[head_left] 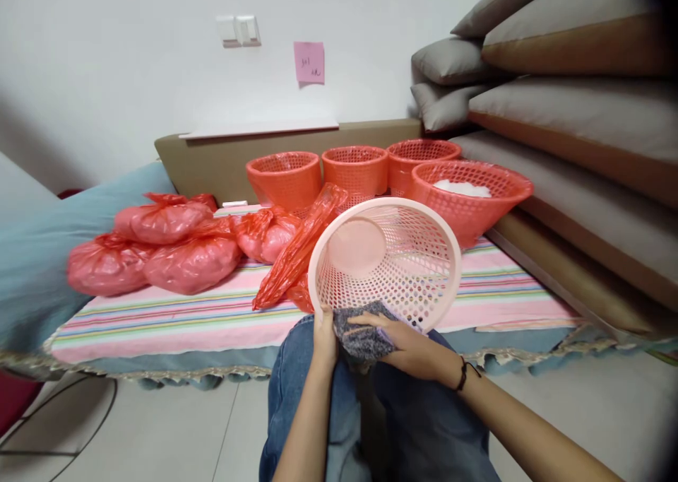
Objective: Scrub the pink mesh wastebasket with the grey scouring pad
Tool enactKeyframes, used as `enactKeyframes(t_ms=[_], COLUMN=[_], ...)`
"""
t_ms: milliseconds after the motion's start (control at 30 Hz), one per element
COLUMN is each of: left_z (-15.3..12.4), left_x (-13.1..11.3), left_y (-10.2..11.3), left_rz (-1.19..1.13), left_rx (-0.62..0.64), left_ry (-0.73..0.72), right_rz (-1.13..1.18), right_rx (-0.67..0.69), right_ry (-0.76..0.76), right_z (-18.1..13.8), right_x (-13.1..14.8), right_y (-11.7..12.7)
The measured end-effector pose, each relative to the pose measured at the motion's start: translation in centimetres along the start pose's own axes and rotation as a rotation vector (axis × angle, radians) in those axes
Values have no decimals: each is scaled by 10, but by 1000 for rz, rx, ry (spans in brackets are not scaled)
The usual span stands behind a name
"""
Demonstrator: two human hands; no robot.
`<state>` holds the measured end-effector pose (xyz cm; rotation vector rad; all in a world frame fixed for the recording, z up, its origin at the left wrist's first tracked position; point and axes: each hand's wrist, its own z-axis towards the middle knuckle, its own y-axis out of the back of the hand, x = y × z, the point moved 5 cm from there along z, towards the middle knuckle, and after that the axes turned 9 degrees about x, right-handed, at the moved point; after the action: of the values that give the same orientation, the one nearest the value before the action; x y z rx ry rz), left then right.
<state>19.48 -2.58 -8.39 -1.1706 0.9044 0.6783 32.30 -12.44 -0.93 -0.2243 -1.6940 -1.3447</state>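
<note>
A pale pink perforated plastic basket (pixel 454 256) lies tilted over my knees, its wide mouth facing me. My left hand (pixel 324 337) grips the basket's rim at the lower left. In my right hand (pixel 400 341) is a dark grey cloth (pixel 365 333), pressed against the lower rim with the fingers spread over it. Part of the cloth hangs down between my knees. Just behind the basket's left side lies a crumpled red plastic bag (pixel 294 252).
Several red baskets (pixel 283 178) stand at the back, lined with red bags; the right one (pixel 471 210) holds something white. Tied, filled red bags (pixel 193 259) lie left on the striped cloth (pixel 174 319). Grey-brown cushions (pixel 572 107) are stacked at right. A pink note (pixel 309 61) hangs on the wall.
</note>
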Motion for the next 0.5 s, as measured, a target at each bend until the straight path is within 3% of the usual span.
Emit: enactKeyframes(t_ms=[200,367,500], left_z=[-3,-1,0], left_x=[-8,-13,-18], left_y=[-10,-11,-12], left_rz=[-100,-74,5], left_rx=[9,6,71], left_ry=[-1,-39,-100], right_rz=[-276,-468,-473], right_rx=[111,51,-15], right_ry=[-199,-417,-429], right_z=[-23,-52,-65], right_x=[9,-2,-4], right_y=[1,7,14])
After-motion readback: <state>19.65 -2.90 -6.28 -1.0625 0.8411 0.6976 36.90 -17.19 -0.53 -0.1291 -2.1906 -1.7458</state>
